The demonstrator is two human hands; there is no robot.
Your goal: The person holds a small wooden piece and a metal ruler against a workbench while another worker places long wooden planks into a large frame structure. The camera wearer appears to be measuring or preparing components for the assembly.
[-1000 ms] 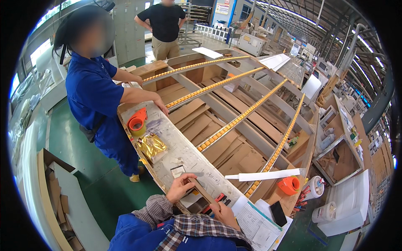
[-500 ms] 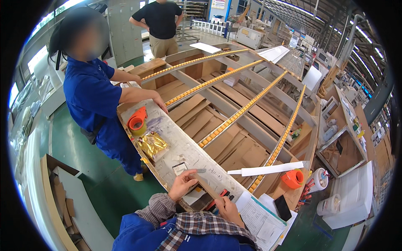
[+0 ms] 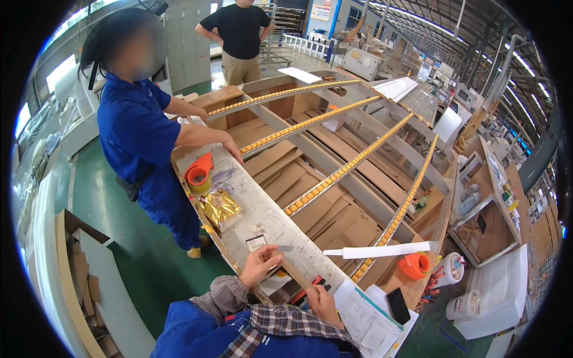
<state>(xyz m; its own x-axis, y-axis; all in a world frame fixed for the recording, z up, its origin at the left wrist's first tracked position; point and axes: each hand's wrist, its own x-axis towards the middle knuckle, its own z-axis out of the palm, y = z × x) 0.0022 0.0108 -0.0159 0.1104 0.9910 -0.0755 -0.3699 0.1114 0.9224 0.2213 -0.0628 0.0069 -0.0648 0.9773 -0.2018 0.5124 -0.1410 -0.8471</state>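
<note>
My left hand is closed over the bench's near edge, thumb and fingers pinched, with a small flat grey piece sticking out past the fingertips. A narrow brown strip slants from beside my left fingers to my right hand, whose fingers are closed on its near end. Whether the strip is cardboard or wood I cannot tell. Under and beside it lie red-and-black handled tools, partly hidden. A small pad with a black top edge lies just beyond my left hand.
An orange tape dispenser and gold foil packet lie on the bench. Roller tracks cross the frame beyond. A white strip, papers, a phone and another orange dispenser are at right. A co-worker stands left.
The view has shifted slightly. Both my hands keep their hold in nearly the same places, and the co-worker's hands still rest at the frame's edge.
</note>
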